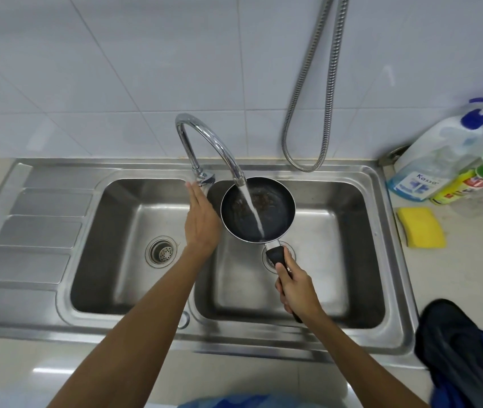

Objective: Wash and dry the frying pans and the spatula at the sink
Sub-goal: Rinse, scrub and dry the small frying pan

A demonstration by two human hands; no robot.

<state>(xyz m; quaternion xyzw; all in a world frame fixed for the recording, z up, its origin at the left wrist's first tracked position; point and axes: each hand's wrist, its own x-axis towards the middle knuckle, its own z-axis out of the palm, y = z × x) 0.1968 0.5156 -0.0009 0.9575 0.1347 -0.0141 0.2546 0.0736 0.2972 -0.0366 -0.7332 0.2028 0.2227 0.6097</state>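
Pan (275,213), small, round, dark, hangs over the steel sink's (387,245) right basin under the faucet (204,136) stream, right hand's (297,287) fingers (280,290) curled round its black handle (277,256). Left hand's (202,219) fingers lie straight, perhaps touching the lever (206,178). Yellow sponge (421,226), bottles (437,163) and dark cloth (458,348) sit on the bench (470,275).

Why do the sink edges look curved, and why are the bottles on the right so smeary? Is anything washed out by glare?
Head view: the wide-angle lens bows the sink rim; the bottles at the right edge are smeared and soft; the frying pan and faucet in the centre are sharp; light is even, with small glare patches on the glossy counter.
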